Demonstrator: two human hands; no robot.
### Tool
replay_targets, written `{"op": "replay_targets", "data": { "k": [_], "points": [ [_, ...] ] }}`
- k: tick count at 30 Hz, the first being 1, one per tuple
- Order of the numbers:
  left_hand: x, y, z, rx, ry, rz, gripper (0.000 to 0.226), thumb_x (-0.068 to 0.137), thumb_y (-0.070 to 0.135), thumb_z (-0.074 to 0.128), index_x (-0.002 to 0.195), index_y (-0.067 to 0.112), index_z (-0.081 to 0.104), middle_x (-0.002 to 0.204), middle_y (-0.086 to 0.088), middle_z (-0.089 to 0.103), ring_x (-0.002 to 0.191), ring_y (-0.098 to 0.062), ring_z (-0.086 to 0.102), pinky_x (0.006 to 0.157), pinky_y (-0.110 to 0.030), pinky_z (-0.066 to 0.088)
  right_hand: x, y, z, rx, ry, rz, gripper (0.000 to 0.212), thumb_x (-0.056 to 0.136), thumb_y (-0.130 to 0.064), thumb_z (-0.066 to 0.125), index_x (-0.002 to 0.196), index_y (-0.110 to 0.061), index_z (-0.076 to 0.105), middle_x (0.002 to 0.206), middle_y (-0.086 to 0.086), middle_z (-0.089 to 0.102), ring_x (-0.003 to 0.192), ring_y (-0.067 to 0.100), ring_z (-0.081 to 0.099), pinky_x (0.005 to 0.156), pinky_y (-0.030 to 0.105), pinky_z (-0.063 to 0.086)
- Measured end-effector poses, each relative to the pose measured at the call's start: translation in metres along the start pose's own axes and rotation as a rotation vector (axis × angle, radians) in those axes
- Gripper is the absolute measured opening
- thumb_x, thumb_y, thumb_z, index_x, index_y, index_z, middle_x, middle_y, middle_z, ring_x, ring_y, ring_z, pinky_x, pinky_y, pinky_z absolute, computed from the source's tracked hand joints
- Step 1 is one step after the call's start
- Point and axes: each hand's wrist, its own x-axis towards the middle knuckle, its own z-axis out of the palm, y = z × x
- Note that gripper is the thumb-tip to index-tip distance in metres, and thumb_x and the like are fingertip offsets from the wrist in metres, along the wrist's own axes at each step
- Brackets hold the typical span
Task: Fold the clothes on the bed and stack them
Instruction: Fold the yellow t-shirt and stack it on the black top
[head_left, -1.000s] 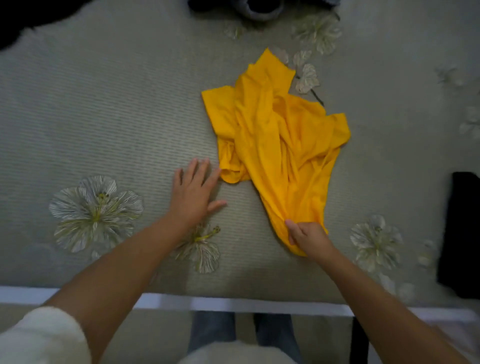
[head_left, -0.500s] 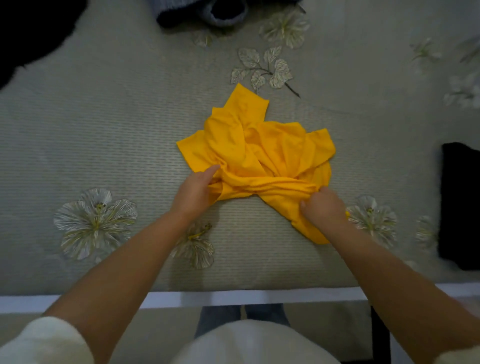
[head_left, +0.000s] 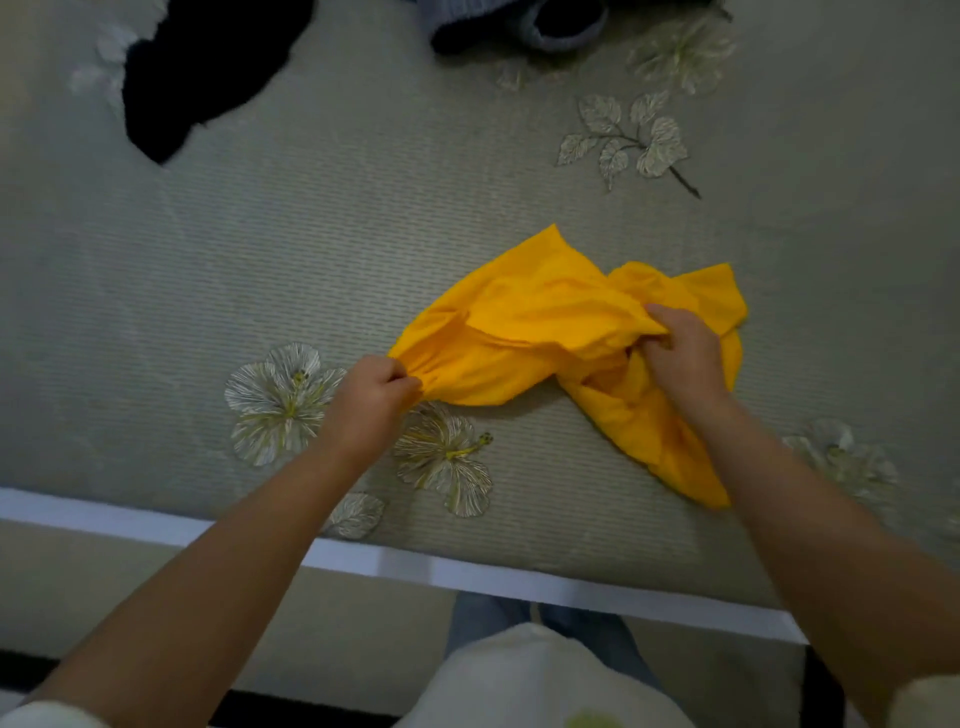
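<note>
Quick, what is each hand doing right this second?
Left hand: closed, its grip bunching one end of the yellow garment.
Right hand: closed, gripping a gathered fold near the garment's middle.

I see the crumpled garment (head_left: 545, 332) lying on the bed (head_left: 260, 260), right of centre. My left hand (head_left: 371, 400) grips its left end, my right hand (head_left: 685, 358) its middle. Far left lies another garment (head_left: 208, 67); far centre, perhaps a third (head_left: 519, 21).
</note>
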Motion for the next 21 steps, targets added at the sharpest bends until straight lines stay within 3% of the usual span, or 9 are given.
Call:
{"op": "replay_targets", "data": {
  "k": [2,3,5,6,8,10,13,17,21],
  "points": [
    [0.001,0.005,0.008,0.125,-0.084,0.125,0.009,0.072,0.000,0.068,0.081,-0.001,0.067,0.066,-0.006,0.059,0.060,-0.018,0.058,0.056,-0.020,0.047,-0.008,0.037,-0.029,-0.051,0.036,0.266,0.044,0.083,-0.023,0.041,0.109,0.009,0.058,0.110,0.033,0.058,0.103,0.044,0.052,0.078,0.039,0.035],
    [0.002,0.010,0.016,0.267,-0.142,0.218,0.022,0.073,0.002,0.069,0.094,0.004,0.068,0.085,-0.012,0.064,0.080,-0.026,0.061,0.068,-0.031,0.050,-0.015,0.054,-0.039,-0.097,0.015,0.411,0.042,0.090,-0.023,0.045,0.116,0.008,0.052,0.117,0.033,0.053,0.109,0.043,0.049,0.084,0.040,0.036],
    [0.007,0.027,0.029,0.407,-0.285,0.131,0.038,0.087,0.028,0.056,0.124,0.022,0.054,0.127,-0.005,0.051,0.118,-0.025,0.044,0.093,-0.036,0.033,-0.030,0.069,-0.048,-0.165,-0.018,0.568,0.049,0.090,-0.021,0.054,0.127,0.008,0.042,0.129,0.031,0.045,0.119,0.041,0.042,0.095,0.041,0.034],
    [0.012,0.036,0.035,0.408,-0.285,0.080,0.040,0.091,0.035,0.049,0.129,0.026,0.048,0.134,-0.002,0.045,0.124,-0.023,0.037,0.097,-0.035,0.028,-0.034,0.068,-0.049,-0.189,-0.010,0.558,0.049,0.088,-0.019,0.056,0.126,0.008,0.042,0.129,0.030,0.044,0.120,0.041,0.041,0.097,0.040,0.033],
    [0.022,0.054,0.048,0.365,-0.205,0.081,0.042,0.092,0.035,0.043,0.132,0.024,0.044,0.137,-0.002,0.043,0.125,-0.023,0.035,0.096,-0.034,0.029,-0.035,0.055,-0.045,-0.267,0.005,0.367,0.045,0.086,-0.012,0.057,0.123,0.009,0.045,0.126,0.031,0.045,0.118,0.041,0.041,0.096,0.040,0.029],
    [0.034,0.069,0.059,0.337,-0.152,0.074,0.052,0.090,0.042,0.047,0.136,0.021,0.038,0.139,-0.004,0.041,0.125,-0.023,0.035,0.096,-0.034,0.031,-0.030,0.034,-0.035,-0.307,-0.031,0.047,0.043,0.080,-0.007,0.063,0.119,0.007,0.052,0.124,0.031,0.049,0.117,0.043,0.044,0.098,0.042,0.032],
    [0.046,0.073,0.068,0.385,-0.222,-0.013,0.071,0.082,0.054,0.055,0.138,0.018,0.031,0.139,-0.005,0.038,0.126,-0.023,0.034,0.095,-0.034,0.031,-0.005,0.003,-0.009,-0.320,-0.117,-0.355,0.040,0.070,-0.005,0.073,0.107,0.005,0.063,0.118,0.031,0.055,0.113,0.049,0.049,0.094,0.055,0.039],
    [0.029,0.058,0.077,0.399,-0.280,-0.066,0.097,0.074,0.056,0.062,0.146,0.020,0.007,0.148,-0.004,0.023,0.133,-0.021,0.025,0.101,-0.034,0.025,0.033,-0.020,0.030,-0.406,-0.301,-0.419,0.050,0.091,-0.028,0.050,0.137,-0.012,0.038,0.149,0.009,0.026,0.141,0.024,0.014,0.112,0.037,0.007],
    [-0.003,0.026,0.068,0.496,-0.308,-0.128,0.092,0.079,0.056,0.057,0.147,0.021,0.006,0.154,-0.004,0.007,0.140,-0.020,0.006,0.110,-0.040,0.008,0.052,-0.030,0.052,-0.462,-0.316,-0.451,0.062,0.088,-0.045,0.049,0.141,-0.018,0.030,0.151,0.005,0.022,0.141,0.022,0.009,0.111,0.044,0.001]
  ]
}}
